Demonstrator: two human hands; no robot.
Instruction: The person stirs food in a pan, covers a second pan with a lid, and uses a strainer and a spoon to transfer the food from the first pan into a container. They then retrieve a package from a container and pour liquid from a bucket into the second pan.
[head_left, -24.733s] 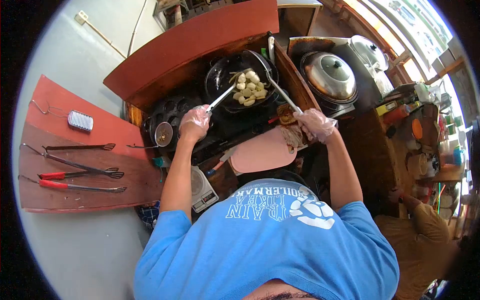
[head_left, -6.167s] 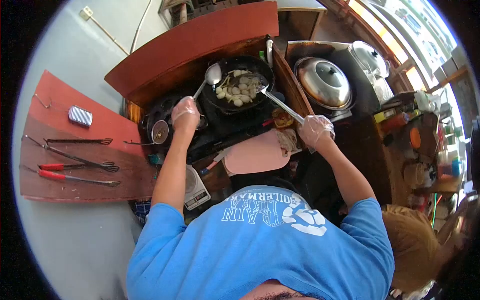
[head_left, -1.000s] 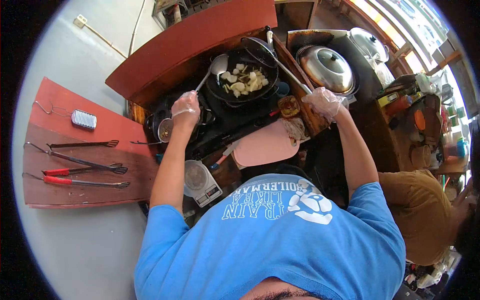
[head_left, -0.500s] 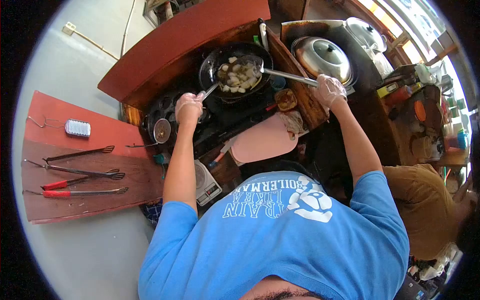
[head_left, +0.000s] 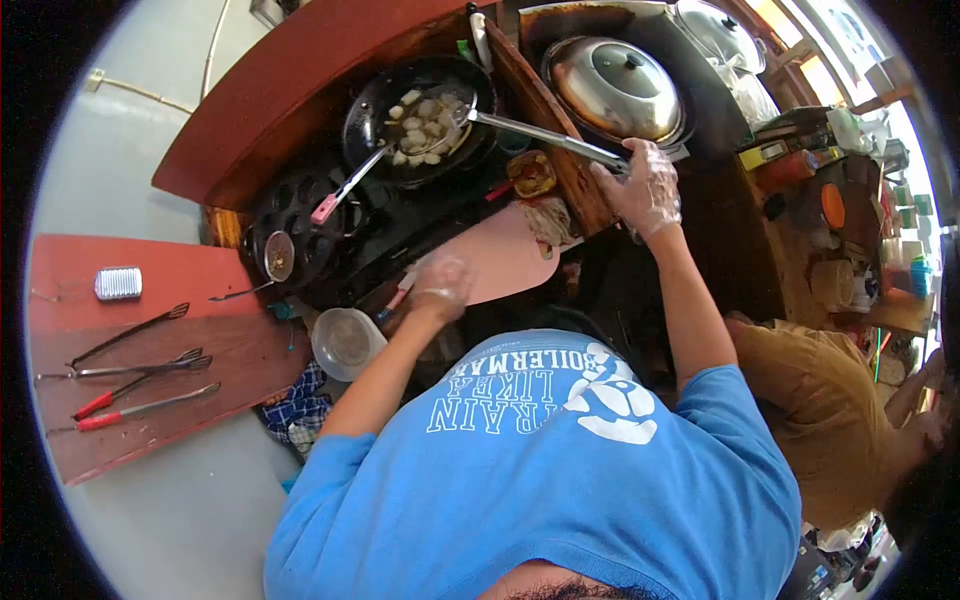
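Note:
My right hand (head_left: 645, 195), in a clear plastic glove, has its fingers around the handle end of a long skimmer (head_left: 550, 136). The skimmer's head lies in a black wok (head_left: 362, 130) among pale chunks (head_left: 428, 122) in oil. My left hand (head_left: 443, 285), also gloved and smeared by motion, is over the left end of a pink cutting board (head_left: 505, 258). Near it a knife (head_left: 400, 294) shows partly at the board's edge. A metal utensil with a pink grip (head_left: 345, 190) leans on the wok's rim, untouched.
A domed steel lid (head_left: 625, 90) covers a pan at right. Left of the wok are a moulded black pan (head_left: 300, 215) and a small strainer (head_left: 279, 255). A clear tub (head_left: 346, 342) stands beside my left forearm. Tongs (head_left: 150, 405) lie on the red table; a person (head_left: 815, 420) is at right.
My left hand has let go of the pink-gripped utensil and moved down to the cutting board. My right hand stays at the skimmer's handle. The view has shifted to the right.

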